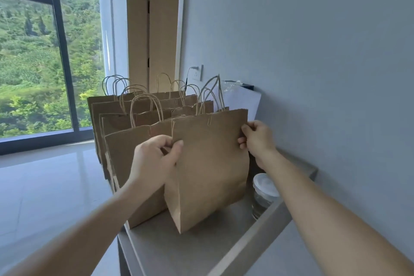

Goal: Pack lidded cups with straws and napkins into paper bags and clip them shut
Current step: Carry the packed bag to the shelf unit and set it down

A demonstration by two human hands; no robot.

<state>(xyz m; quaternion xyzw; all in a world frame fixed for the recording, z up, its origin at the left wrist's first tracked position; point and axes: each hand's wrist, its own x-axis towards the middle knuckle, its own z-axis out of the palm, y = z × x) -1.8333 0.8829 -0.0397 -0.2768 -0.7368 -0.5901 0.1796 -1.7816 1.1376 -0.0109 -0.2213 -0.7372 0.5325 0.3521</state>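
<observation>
A brown paper bag [210, 163] with twisted paper handles stands tilted on the grey counter [179, 251], its top closed by a small metal clip [209, 121]. My left hand [154, 159] pinches its left edge and my right hand [257, 139] pinches its upper right edge. Behind and to the left stand several more brown bags [134, 141] in rows, tops closed. A clear lidded cup [264, 195] sits on the counter right of the held bag, partly hidden by my right forearm.
A grey wall runs along the right. White paper sheets [244, 101] lean against it behind the bags, near a wall socket [198, 73]. Left of the counter lie a glossy tiled floor, a large window and a wooden door.
</observation>
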